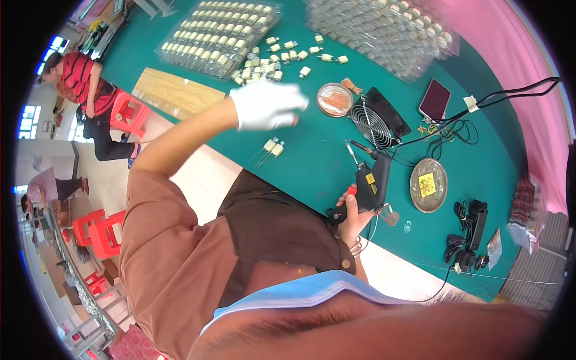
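**Soldering bench: gun in the right hand, small wound components within reach of the left**

Item 1, soldering gun (367, 183): black pistol-grip tool with a yellow label and a thin metal tip pointing away over the green table (318, 174). I judge it rigid, moderately light and hot at the tip; I would hold it only at the grip. A cord runs off to the right.

Item 2, small cream components with wire leads (273, 146): a pair lies just below the gloved hand, and more are scattered (282, 59) near the clear trays (216, 33). I judge them light, with easily bent leads; best pinched by the body.

Right hand (353, 219): bare, fingers closed round the gun's grip.

Left hand (267, 105): white-gloved, blurred, raised above the table with fingers loosely curled; I cannot tell whether it holds anything.

Nearby: small fan (375, 120), tip-cleaning wool in a tin (334, 99), round metal dish (428, 185), phone (435, 100).
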